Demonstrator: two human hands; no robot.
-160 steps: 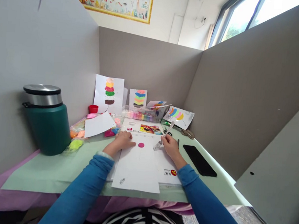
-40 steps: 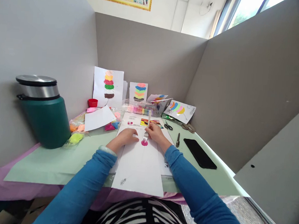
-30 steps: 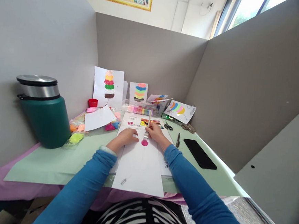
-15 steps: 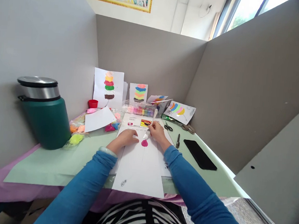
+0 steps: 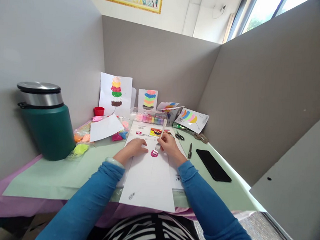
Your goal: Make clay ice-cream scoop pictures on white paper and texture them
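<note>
A white fork (image 5: 163, 129) is pinched in my right hand (image 5: 169, 144), its tines pointing down onto a small magenta clay piece (image 5: 154, 153). The clay lies flat on a long white sheet of paper (image 5: 150, 182), which bears a faint pencil line and a small dark scribble near its lower left corner. My left hand (image 5: 134, 147) rests on the sheet's left edge, fingers apart and holding nothing. Under the sheet is a larger white printed pad (image 5: 144, 128) with a yellow and red picture.
A green bottle (image 5: 47, 126) stands at the left, near bags of coloured clay (image 5: 80, 149) and a red cup (image 5: 99, 111). Painted cards (image 5: 123, 95) lean at the back. Scissors (image 5: 179, 135), a pen (image 5: 190, 151) and a black phone (image 5: 213, 165) lie right. Grey partitions surround the table.
My right hand has moved the fork slightly down, so its tines now overlap the magenta clay instead of being just above it. My left hand has stayed in place.
</note>
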